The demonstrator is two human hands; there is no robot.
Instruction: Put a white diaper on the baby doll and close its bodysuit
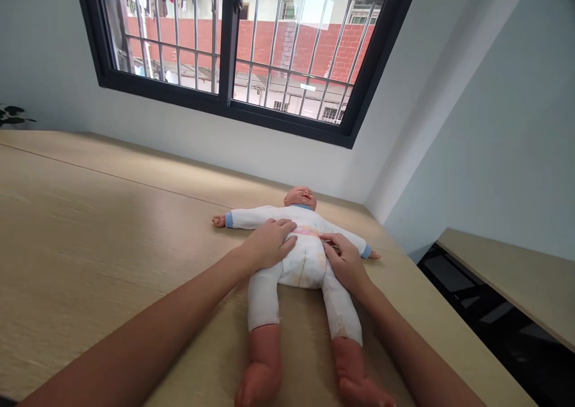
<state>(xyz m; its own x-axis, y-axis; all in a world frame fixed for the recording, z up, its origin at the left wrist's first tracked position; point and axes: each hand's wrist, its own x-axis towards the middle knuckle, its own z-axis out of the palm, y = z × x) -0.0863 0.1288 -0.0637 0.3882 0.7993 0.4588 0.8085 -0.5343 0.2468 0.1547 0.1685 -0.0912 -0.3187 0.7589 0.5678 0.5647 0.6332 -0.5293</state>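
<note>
A baby doll [300,198] lies on its back on the wooden table, arms spread and legs toward me. It wears white clothing with blue cuffs. Around its hips is what looks like a white diaper [303,269] with a pink and yellow band at the waist. My left hand [269,243] rests flat on the left side of the waist, fingers stretched out and thumb apart. At the other side of the waist, the bent fingers and thumb of my right hand [344,260] close on the diaper's edge; their tips are partly hidden.
The light wooden table [112,233] reaches back to the wall, with a seam along its far part. Behind it is a dark-framed window [227,47] with metal bars outside. A lower wooden surface with a black front [503,305] stands at right. Plant leaves [13,116] show far left.
</note>
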